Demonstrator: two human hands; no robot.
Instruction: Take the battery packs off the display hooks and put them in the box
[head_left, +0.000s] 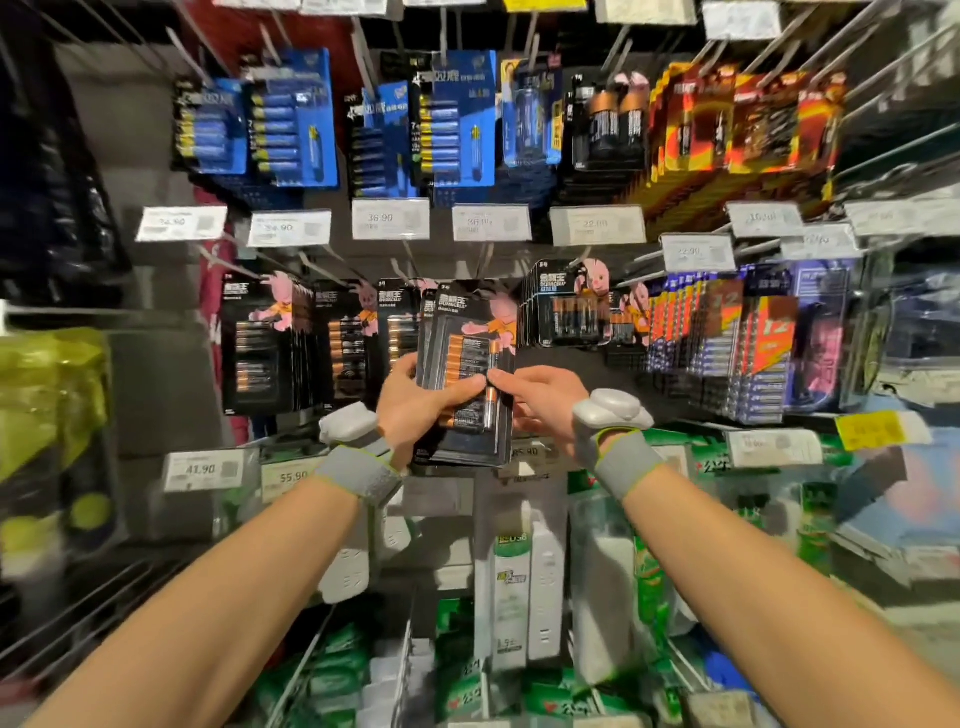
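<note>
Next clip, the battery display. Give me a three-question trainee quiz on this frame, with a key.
1. True or false: the left hand and the right hand both hold the stack of black battery packs.
2. The packs hanging in the top row, directly above that stack, are: A) blue B) green C) white.
3. Is the box in view?
Key: 1 true; 2 A, they are the blue battery packs; 3 no.
</note>
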